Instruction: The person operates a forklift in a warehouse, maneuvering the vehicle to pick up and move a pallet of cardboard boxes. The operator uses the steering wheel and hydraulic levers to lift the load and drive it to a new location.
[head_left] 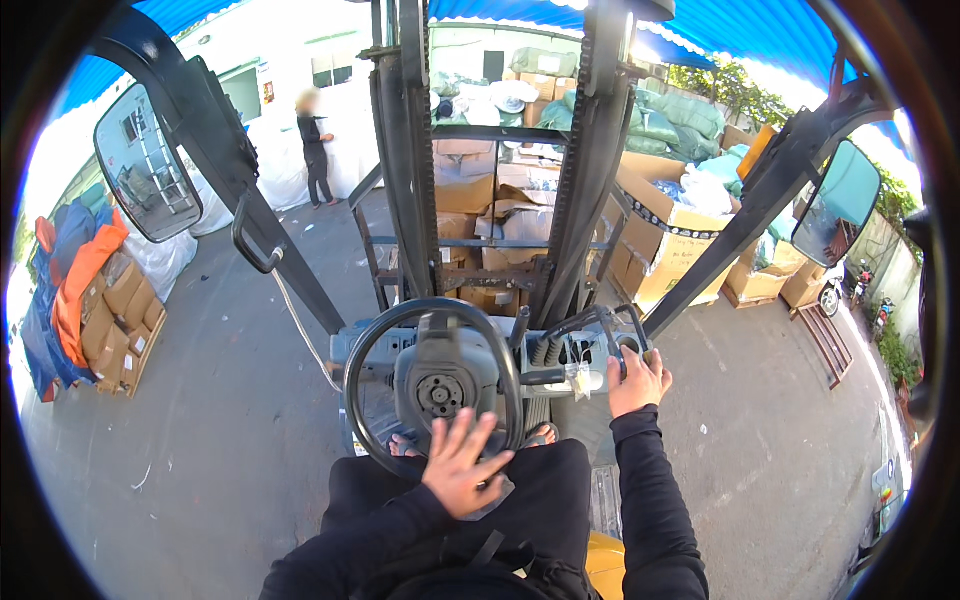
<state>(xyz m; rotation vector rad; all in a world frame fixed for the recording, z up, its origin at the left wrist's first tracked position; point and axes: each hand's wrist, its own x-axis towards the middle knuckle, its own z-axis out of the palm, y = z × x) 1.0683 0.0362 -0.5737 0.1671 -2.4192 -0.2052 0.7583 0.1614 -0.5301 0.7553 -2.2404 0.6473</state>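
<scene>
My left hand [467, 465] lies over the lower right part of the black steering wheel [359, 345], fingers spread and slightly blurred. Its palm seems to rest on the rim. My right hand [640, 385] is at the right end of the grey dashboard, its fingers bent around the end of a black control lever [608, 335]; part of that grip is hidden. Ahead stands the forklift's dark mast [405, 170]. Beyond it, stacked cardboard boxes [465, 190] show through the mast and load backrest.
A pallet of boxes under blue and orange tarps [75, 290] stands at left. A person in dark clothes [316, 150] stands ahead left near white sacks. Large open cartons [665, 240] and green bundles sit ahead right. A red-brown metal frame [825, 345] lies at right. Mirrors [150, 165] flank the cab.
</scene>
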